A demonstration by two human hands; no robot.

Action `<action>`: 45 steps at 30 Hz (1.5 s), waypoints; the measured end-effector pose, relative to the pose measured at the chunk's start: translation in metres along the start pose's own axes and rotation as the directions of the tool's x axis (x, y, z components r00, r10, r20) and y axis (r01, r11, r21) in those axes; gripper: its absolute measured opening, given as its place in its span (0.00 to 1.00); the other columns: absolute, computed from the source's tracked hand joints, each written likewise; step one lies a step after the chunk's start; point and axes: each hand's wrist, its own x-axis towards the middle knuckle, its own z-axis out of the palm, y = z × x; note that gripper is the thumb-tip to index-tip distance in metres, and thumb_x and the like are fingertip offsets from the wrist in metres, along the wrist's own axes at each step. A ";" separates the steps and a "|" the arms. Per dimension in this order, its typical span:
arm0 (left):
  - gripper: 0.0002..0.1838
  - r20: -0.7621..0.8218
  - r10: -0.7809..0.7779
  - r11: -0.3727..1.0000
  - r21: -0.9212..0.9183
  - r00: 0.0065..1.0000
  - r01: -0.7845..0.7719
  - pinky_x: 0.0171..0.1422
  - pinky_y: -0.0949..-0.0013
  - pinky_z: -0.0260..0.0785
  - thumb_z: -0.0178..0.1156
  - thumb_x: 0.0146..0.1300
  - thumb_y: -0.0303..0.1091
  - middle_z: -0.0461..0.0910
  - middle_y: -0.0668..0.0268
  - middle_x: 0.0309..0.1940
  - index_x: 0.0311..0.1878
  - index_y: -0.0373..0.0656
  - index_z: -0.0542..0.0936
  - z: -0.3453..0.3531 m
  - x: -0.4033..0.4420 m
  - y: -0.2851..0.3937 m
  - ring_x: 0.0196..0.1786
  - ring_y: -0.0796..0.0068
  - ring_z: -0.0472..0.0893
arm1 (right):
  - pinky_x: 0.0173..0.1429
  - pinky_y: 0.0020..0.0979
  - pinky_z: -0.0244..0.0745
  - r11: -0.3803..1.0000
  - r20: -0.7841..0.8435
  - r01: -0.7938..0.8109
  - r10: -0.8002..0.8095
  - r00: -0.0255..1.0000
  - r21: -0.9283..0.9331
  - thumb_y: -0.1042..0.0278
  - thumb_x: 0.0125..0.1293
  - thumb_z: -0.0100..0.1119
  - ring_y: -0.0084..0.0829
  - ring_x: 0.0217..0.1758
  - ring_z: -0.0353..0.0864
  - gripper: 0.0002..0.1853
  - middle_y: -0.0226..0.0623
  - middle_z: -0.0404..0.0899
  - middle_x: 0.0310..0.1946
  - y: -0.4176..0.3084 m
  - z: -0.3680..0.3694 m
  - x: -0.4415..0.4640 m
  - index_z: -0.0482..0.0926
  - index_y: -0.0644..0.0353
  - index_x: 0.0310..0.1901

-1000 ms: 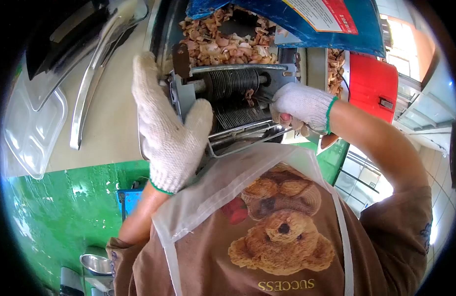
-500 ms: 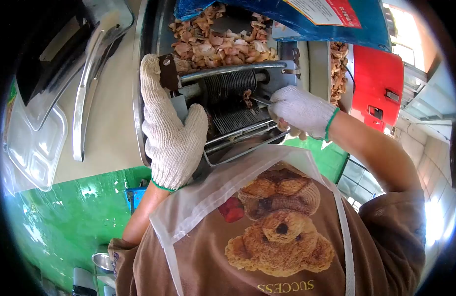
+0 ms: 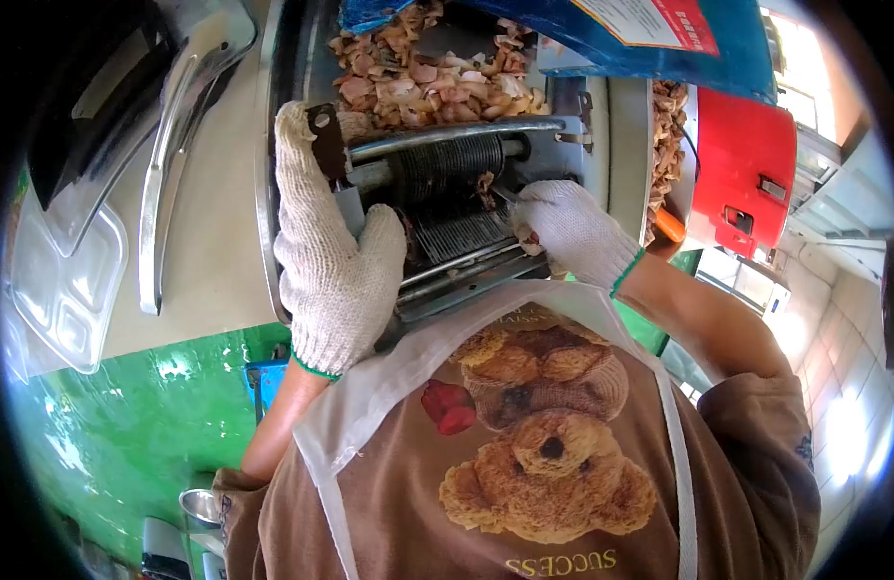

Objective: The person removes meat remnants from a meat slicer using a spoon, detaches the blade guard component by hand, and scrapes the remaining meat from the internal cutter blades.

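Note:
A meat slicing machine (image 3: 437,290) with dark ridged rollers (image 3: 451,168) and a comb of thin metal bars (image 3: 471,232) lies in front of me. My left hand (image 3: 336,256), in a white knitted glove, rests against its left side. The thumb is spread from the fingers, which reach along a dark metal bracket (image 3: 328,142). My gloved right hand (image 3: 575,227) is closed around a thin metal tool (image 3: 506,194), mostly hidden by the glove. Its tip touches a scrap of meat (image 3: 486,189) caught at the rollers.
Pieces of raw meat (image 3: 437,87) lie in the tray behind the rollers. A blue cover (image 3: 698,72) hangs above. More meat (image 3: 665,145) and an orange object (image 3: 669,225) are at right, beside a red machine (image 3: 742,159). Metal tongs (image 3: 162,193) and clear plastic trays (image 3: 75,280) lie left.
My right hand has shifted slightly left, closer to the rollers, with the tool still at the meat scrap. An orange object now shows at right. My left hand stays nearly in place.

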 end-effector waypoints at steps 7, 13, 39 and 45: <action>0.45 0.003 0.009 0.999 0.047 1.000 -0.009 0.76 0.57 0.62 0.61 0.60 0.25 0.66 0.41 0.71 0.79 0.31 0.53 -0.003 -0.001 -0.002 0.70 0.46 0.70 | 0.48 0.39 0.80 0.995 -0.107 -0.021 0.011 0.994 -0.098 0.70 0.53 0.62 0.43 0.42 0.83 0.06 0.42 0.81 0.33 -0.008 0.001 -0.004 0.83 0.60 0.33; 0.45 0.004 0.016 0.997 0.075 1.000 -0.016 0.76 0.56 0.61 0.61 0.60 0.26 0.65 0.41 0.73 0.79 0.31 0.53 -0.003 -0.002 0.001 0.72 0.47 0.70 | 0.49 0.39 0.80 0.995 -0.218 -0.053 0.033 0.975 -0.085 0.70 0.54 0.61 0.44 0.42 0.83 0.05 0.42 0.80 0.32 -0.007 0.011 -0.007 0.83 0.59 0.32; 0.47 -0.048 0.085 0.993 0.091 0.995 -0.081 0.59 0.68 0.75 0.55 0.57 0.17 0.73 0.55 0.69 0.82 0.43 0.52 0.000 -0.004 -0.009 0.58 0.68 0.80 | 0.44 0.41 0.81 0.997 -0.127 -0.025 0.016 0.992 -0.067 0.70 0.55 0.60 0.44 0.37 0.83 0.06 0.43 0.78 0.29 -0.008 0.004 -0.002 0.81 0.63 0.30; 0.47 -0.043 0.091 0.993 0.076 0.995 -0.087 0.59 0.68 0.75 0.55 0.56 0.18 0.74 0.56 0.67 0.82 0.42 0.53 0.000 0.000 -0.008 0.56 0.68 0.80 | 0.47 0.38 0.79 0.982 -0.068 -0.112 0.102 0.992 -0.154 0.71 0.52 0.62 0.41 0.41 0.81 0.06 0.41 0.75 0.34 -0.015 0.006 -0.004 0.79 0.61 0.31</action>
